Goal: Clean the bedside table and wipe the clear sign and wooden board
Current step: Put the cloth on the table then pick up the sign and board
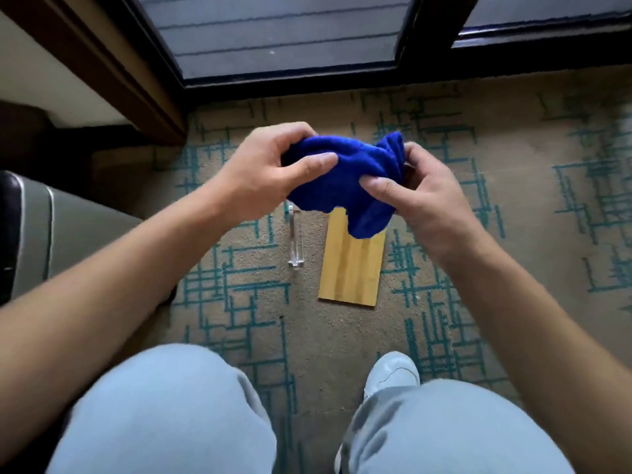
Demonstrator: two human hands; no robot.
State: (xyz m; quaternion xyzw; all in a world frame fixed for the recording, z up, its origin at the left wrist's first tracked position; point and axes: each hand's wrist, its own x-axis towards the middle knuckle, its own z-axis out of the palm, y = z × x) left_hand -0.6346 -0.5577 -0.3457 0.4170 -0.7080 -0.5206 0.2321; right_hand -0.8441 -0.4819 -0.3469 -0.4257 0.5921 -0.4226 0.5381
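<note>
A bunched blue cloth (342, 179) is held in the air between both hands above the carpet. My left hand (270, 172) grips its left end, thumb on top. My right hand (420, 200) pinches its right side with thumb and fingers. Below the cloth, a light wooden board (352, 265) lies flat on the carpet, its far end hidden by the hanging cloth. To the left of the board, the clear sign (295, 241) lies on the carpet, seen edge-on. The bedside table is not in view.
Patterned beige and teal carpet (478, 302) covers the floor. A dark-framed glass door (284, 35) runs along the far side. A grey cushioned seat (61, 234) is at the left. My knees in light jeans and a white shoe (393, 371) fill the foreground.
</note>
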